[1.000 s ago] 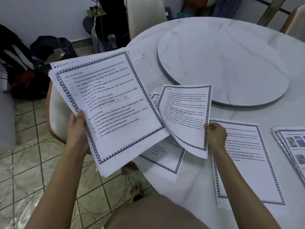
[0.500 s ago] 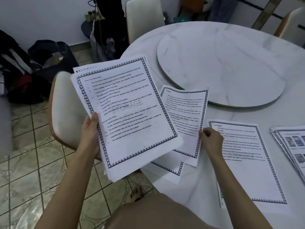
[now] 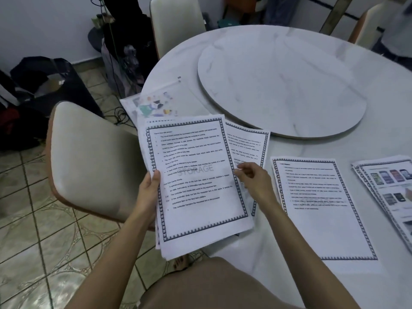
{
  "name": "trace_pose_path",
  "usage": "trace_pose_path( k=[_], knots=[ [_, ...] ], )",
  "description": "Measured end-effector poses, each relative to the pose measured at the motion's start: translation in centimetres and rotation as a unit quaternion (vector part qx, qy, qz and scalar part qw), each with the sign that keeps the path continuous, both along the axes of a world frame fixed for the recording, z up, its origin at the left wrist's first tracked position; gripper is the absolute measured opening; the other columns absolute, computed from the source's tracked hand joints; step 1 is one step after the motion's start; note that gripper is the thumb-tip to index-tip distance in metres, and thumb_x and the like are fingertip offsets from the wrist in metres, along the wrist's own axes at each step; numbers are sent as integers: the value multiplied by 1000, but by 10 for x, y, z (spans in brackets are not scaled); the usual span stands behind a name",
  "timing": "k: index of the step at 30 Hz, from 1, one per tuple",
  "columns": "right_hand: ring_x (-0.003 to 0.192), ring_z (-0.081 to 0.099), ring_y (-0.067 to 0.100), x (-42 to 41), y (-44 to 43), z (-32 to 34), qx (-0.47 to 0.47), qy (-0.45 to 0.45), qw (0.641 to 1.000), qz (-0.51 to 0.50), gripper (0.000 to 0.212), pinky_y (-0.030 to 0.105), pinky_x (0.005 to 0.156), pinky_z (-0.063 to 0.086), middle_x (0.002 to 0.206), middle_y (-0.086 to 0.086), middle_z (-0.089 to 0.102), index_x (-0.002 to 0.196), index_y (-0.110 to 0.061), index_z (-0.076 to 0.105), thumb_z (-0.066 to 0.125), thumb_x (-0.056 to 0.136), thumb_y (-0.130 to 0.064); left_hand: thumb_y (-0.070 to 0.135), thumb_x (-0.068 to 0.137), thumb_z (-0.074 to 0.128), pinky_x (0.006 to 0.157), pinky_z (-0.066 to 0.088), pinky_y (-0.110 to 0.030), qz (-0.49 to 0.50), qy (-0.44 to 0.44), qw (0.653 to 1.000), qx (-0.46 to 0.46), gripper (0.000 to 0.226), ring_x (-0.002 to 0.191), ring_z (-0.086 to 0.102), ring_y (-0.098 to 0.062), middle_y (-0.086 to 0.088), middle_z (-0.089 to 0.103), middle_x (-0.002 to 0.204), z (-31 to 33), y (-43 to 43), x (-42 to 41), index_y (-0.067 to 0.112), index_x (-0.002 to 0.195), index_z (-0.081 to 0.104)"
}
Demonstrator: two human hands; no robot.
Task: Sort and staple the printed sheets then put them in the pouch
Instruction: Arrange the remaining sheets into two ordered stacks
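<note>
My left hand (image 3: 149, 188) grips the left edge of a stack of printed sheets (image 3: 196, 181), held over the table's near edge; the top page has a patterned border and a "STORAGE" watermark. My right hand (image 3: 252, 177) pinches the right edge of that stack's top page. Under it, a pile of bordered sheets (image 3: 249, 143) lies on the table. Another bordered pile (image 3: 321, 208) lies to the right, and a pile with phone pictures (image 3: 388, 186) sits at the far right. A clear zip pouch (image 3: 156, 101) with colourful prints lies at the table's left edge.
The round white marble table (image 3: 312, 41) carries a raised turntable (image 3: 281, 85) in its middle. A cream chair (image 3: 89, 157) stands left of me, another chair (image 3: 176, 21) at the back. Dark bags (image 3: 44, 85) and cables lie on the tiled floor.
The held stack has swung right, over the table's edge. My right hand let go of the single sheet, which now lies on the pile, and moved to the stack's right edge. The pouch is now uncovered.
</note>
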State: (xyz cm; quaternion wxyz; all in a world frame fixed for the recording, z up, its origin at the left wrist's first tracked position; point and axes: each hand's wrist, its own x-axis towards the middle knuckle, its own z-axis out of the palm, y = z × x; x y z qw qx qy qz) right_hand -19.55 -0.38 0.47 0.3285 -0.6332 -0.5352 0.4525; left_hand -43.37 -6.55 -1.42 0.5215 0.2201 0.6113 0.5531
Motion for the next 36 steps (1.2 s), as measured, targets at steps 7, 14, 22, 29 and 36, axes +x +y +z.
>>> trace_pose_path(
  k=[7, 14, 22, 29, 36],
  knots=[
    [62, 51, 5, -9, 6, -12, -33, -26, 998, -49, 16, 7, 53, 44, 68, -5, 56, 82, -13, 60, 75, 75, -15, 30, 97, 40, 79, 56, -42, -17, -18, 1000, -12, 25, 89, 67, -22, -2, 68, 102, -8, 10, -3, 20, 114, 54],
    [65, 53, 3, -14, 10, -22, 6, -40, 997, -58, 5, 10, 64, 41, 68, -9, 59, 78, -12, 63, 66, 82, -13, 33, 95, 41, 85, 53, -42, -49, 2, 999, -17, 30, 91, 65, -21, -3, 67, 102, -10, 25, -9, 17, 119, 51],
    [61, 48, 10, 0, 18, -28, 87, -89, 983, -133, 15, 4, 54, 37, 70, 5, 60, 82, -7, 65, 56, 90, -15, 22, 97, 42, 65, 58, -21, -39, 78, 996, 28, 22, 86, 65, -13, 2, 65, 99, -20, 25, -23, 17, 116, 52],
    [81, 57, 22, 42, 35, -26, 66, -117, 964, -232, 17, 23, 76, 40, 92, 16, 69, 94, -1, 67, 58, 88, -13, 22, 97, 42, 66, 56, -17, 25, 109, 991, 78, 25, 86, 63, -8, 7, 63, 101, -4, 31, -48, 16, 119, 51],
    [98, 61, 31, 54, 30, -34, 39, -117, 950, -288, 20, 15, 76, 34, 100, 20, 67, 102, 2, 63, 59, 87, -11, 25, 97, 41, 64, 57, -20, 83, 94, 987, 99, 17, 79, 68, -2, 15, 70, 89, 22, 32, -74, 31, 101, 56]
  ],
)
